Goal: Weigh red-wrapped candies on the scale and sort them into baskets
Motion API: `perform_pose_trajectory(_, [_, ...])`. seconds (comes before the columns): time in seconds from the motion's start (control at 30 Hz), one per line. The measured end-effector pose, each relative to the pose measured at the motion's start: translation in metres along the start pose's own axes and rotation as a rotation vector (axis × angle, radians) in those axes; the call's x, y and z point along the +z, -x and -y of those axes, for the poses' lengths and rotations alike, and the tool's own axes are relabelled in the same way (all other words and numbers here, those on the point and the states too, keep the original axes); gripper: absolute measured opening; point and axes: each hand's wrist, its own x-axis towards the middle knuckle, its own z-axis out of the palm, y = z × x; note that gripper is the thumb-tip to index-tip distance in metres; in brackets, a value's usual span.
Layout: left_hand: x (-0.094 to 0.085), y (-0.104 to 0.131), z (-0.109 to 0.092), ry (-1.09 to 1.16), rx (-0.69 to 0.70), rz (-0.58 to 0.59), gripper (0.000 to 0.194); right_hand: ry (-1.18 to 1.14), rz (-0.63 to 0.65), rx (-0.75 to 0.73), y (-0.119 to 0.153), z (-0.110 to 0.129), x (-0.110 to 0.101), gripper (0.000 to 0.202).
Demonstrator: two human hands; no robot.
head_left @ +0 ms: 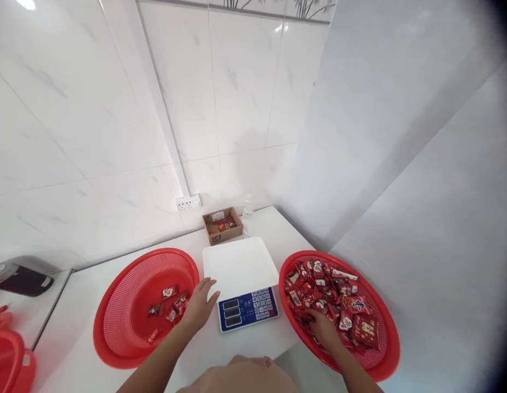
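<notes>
Right hand [321,329] down in the right basket [393,349], left hand [199,305] beside the scale [246,312].
The right hand's fingers reach into the heaped red packets [354,303], too hidden to tell whether they grasp one; the left hand's fingers are loosely spread, holding nothing, between the scale and the left basket [118,311] (a few packets [169,292] lie in that one too). The scale sits between both baskets on the worktop [270,221], probably so each is within easy reach. The cardboard box [223,236] stands behind, near the wall [245,109], perhaps to leave the arms room.
</notes>
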Motion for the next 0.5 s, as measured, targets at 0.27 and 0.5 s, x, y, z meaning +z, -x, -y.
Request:
perform_pose_trajectory(0.27, [0.004, -0.003, -0.005, -0.003, 0.054, 0.018, 0.038, -0.07, 0.041, -0.009, 0.001, -0.003, -0.019, 0.05])
perform_pose_trajectory(0.5, [0.005, -0.004, -0.015, 0.023, 0.057, 0.04, 0.036, -0.117, -0.03, 0.023, -0.003, 0.009, -0.042, 0.051])
